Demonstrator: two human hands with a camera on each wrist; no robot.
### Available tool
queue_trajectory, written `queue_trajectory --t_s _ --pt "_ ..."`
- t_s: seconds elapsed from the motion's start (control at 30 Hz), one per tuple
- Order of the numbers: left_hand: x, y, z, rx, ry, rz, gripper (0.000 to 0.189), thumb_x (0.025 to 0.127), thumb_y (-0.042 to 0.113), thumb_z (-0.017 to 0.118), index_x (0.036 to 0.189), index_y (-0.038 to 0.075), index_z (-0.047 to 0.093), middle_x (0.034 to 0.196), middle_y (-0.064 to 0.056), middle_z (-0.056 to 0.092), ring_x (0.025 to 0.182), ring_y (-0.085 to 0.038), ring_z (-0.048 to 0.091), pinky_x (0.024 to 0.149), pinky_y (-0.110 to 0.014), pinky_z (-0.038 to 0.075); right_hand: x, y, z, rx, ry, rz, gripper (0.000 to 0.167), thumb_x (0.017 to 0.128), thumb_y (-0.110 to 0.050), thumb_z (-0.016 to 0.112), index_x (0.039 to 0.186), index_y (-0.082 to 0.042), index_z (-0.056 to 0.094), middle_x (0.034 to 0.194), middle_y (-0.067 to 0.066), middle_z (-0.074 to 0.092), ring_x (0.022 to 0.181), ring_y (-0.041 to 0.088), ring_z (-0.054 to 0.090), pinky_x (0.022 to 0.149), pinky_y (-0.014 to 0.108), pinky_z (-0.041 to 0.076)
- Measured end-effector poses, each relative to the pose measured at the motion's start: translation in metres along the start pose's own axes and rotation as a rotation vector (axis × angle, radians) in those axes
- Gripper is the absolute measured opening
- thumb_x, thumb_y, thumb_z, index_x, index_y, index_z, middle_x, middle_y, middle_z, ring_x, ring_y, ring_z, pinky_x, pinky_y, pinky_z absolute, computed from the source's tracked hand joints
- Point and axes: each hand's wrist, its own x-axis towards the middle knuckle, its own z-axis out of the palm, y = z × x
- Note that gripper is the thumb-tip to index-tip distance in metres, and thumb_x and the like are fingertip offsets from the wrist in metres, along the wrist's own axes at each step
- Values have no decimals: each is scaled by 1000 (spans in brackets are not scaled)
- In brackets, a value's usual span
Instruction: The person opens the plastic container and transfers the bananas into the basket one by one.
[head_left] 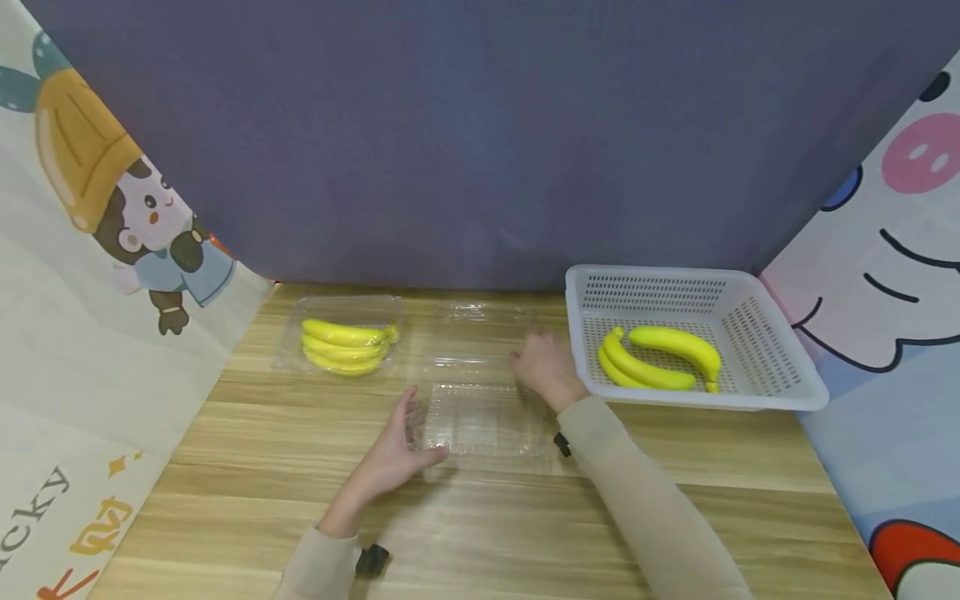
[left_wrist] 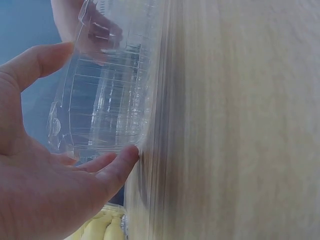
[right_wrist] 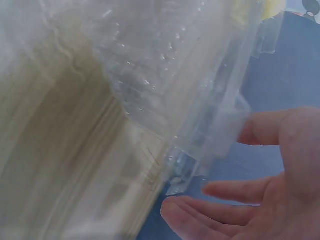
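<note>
A transparent plastic clamshell box (head_left: 483, 421) lies with its lid raised back in the middle of the table. My left hand (head_left: 393, 450) is at the box's left side, thumb and fingers spread; in the left wrist view the fingertips (left_wrist: 131, 152) meet its lower edge. At the right side, by the lid hinge, is my right hand (head_left: 547, 367). Its thumb (right_wrist: 260, 129) is right at the clear rim in the right wrist view, the other fingers apart from it. To the left sits another clear box (head_left: 288, 350) with several yellow bananas (head_left: 345, 346) inside.
A white perforated basket (head_left: 806, 387) stands at the right, holding bananas (head_left: 675, 346). Behind the wooden table (head_left: 480, 533) rises a dark blue-grey panel (head_left: 450, 150). Printed cartoon sheets flank it on both sides.
</note>
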Motion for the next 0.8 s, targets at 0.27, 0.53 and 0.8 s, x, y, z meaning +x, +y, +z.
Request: queue_trajectory --t_s 0.27,0.53,0.8 --pt "1 -3 0 4 0 -3 120 78 26 88 163 12 5 162 -24 25 144 -48 33 115 -64 30 3 5 6 25 -44 17 35 100 -34 58 74 -10 58 74 10 58 60 23 55 47 34 47" --pt "1 -1 -1 17 0 -5 121 77 27 88 163 11 4 162 -25 24 145 -48 32 116 -65 28 2 3 1 36 -61 6 30 99 -31 61 91 -3 64 78 12 62 61 22 56 47 33 48" --pt "0 1 -1 15 2 -9 121 77 25 88 163 11 5 162 -26 24 145 -47 30 116 -66 26 -1 -1 -3 70 -29 12 64 96 -29 64 147 6 44 124 26 64 98 36 65 81 49 59"
